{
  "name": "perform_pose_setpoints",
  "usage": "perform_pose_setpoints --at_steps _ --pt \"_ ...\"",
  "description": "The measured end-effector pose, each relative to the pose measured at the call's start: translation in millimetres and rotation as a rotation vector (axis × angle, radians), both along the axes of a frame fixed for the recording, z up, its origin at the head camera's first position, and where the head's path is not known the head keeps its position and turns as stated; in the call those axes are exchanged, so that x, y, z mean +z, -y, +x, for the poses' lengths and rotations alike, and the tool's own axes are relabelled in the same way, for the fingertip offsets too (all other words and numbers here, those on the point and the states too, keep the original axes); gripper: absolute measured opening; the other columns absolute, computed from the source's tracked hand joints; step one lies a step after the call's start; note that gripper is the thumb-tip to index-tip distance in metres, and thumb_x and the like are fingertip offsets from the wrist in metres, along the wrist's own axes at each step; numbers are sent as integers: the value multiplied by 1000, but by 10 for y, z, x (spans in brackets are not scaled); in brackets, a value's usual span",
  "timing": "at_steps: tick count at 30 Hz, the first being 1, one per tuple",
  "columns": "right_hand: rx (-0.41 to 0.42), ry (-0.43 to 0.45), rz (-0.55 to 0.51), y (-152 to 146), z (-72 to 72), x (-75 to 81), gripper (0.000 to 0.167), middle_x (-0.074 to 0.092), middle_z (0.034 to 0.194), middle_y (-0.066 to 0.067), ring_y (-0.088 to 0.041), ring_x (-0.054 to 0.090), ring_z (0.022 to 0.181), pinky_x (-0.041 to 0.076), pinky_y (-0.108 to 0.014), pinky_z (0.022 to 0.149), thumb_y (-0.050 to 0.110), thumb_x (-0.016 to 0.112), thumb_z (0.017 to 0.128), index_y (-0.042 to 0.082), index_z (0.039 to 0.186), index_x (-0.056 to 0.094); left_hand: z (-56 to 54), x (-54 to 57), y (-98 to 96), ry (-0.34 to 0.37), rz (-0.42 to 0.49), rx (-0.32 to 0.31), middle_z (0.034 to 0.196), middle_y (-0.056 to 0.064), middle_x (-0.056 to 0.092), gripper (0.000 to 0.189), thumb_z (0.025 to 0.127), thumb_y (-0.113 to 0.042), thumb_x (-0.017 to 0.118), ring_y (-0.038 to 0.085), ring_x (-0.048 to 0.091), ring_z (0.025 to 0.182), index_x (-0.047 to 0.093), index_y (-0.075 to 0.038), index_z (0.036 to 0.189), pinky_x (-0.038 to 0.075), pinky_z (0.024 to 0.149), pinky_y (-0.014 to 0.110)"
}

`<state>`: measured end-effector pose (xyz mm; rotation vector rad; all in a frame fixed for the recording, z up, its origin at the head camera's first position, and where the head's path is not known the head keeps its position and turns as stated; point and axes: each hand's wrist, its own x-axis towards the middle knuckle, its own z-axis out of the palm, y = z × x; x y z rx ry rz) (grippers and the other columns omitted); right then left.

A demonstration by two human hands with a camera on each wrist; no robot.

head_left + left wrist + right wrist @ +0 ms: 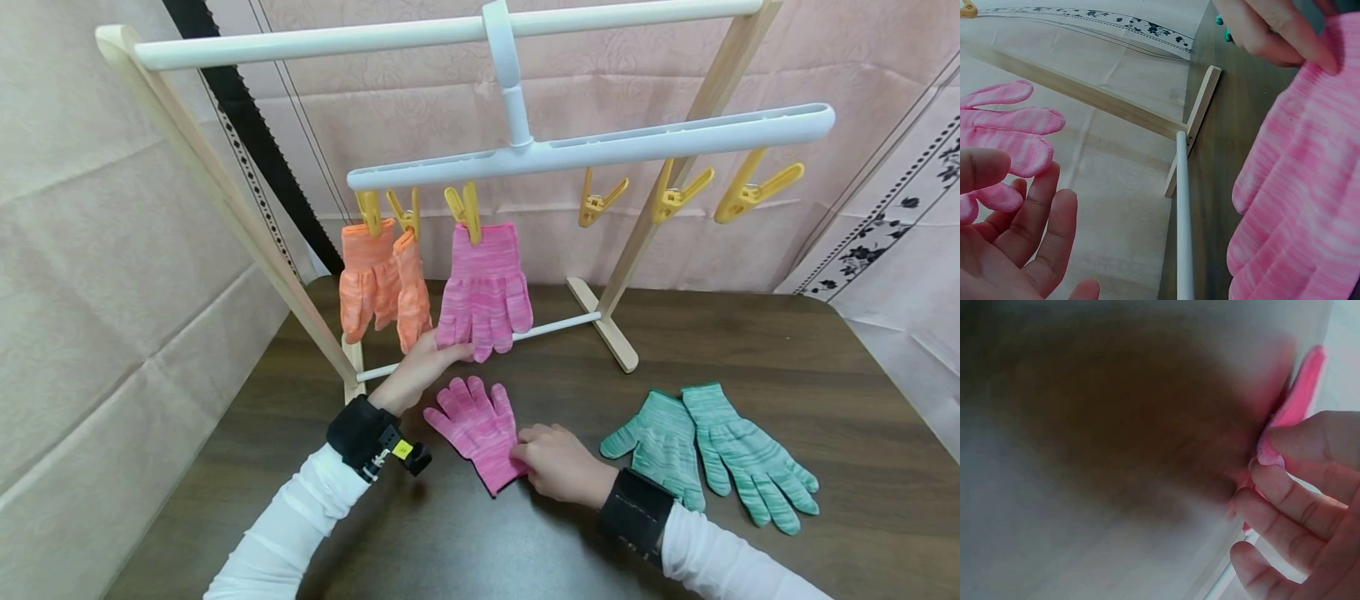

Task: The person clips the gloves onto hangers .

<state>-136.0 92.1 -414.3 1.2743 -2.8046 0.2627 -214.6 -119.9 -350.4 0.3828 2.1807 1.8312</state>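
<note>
Pinches the cuff of the loose pink glove (pixel 476 433) between thumb and forefinger of the right hand (pixel 562 462), well below the pale blue hanger (pixel 600 154) and nearer the viewer. Has the other fingers (pixel 1279 522) of that hand bent, close beside the cuff. Points the loose pink glove's tips up toward the hanger's left half, over the bench (pixel 405 550); cannot tell resting from slightly raised.

Holds the left hand (pixel 423 371) below the hanger's left half, at the lower ends of the hanging pink glove (pixel 487 292). Has the fingers there apart and loosely curved, thumb in front of the knit; cannot tell a light grip from a mere touch.

Has the hanging pink glove clipped by its cuff beneath the hanger's left half, and two orange gloves (pixel 363 275) hung likewise beneath its left end, each from one of three yellow clips (pixel 468 218). Shows three further yellow clips (pixel 738 196) beneath the hanger's right half, and two green gloves (pixel 750 454) touching each other on the bench, well below that same half.
</note>
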Motion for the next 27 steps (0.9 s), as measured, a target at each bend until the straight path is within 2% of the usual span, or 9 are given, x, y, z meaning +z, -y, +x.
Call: perform_pose_setpoints --at_steps 5,9,14,19,23,27 --pt "-10 29 -4 -28 -13 2 8 50 65 6 -10 48 64 35 -24 55 7 63 73 15 76 66 7 -47 3 30 4 5 98 5 60 30 88 -16 52 29 54 98 52 -2 114 40 93 40" --pt "-13 52 -23 -44 -18 13 8 50 63 6 -9 45 62 35 -23 55 7 64 73 14 75 66 22 -80 2 60 -1 -4 103 9 59 28 88 -17 52 35 50 105 52 -6 114 38 94 43" --pt "-32 69 -51 -77 -7 30 6 51 65 6 -8 44 62 37 -23 56 8 64 72 14 75 66 53 -124 -3 81 -17 -13 106 12 59 27 87 -19 54 33 51 108 53 -8 111 34 98 44" --pt "-52 64 -74 -110 -4 9 5 53 69 6 -8 49 65 42 -24 58 11 62 75 16 74 63 83 -188 -11 108 -89 -6 105 10 62 28 86 -24 56 24 53 106 57 -5 106 32 99 45" --pt "-79 101 -115 -134 -11 19 4 55 71 6 -8 51 66 44 -24 59 11 59 79 14 78 60 82 -228 -24 109 -93 -23 104 13 60 29 85 -22 56 29 51 105 56 -1 106 34 96 47" --pt "-120 158 -175 -162 -21 47 4 49 64 7 -5 46 59 41 -21 56 12 55 84 12 80 56 88 -258 -47 98 -92 -38 102 13 58 30 86 -18 54 34 51 105 51 2 108 36 94 47"
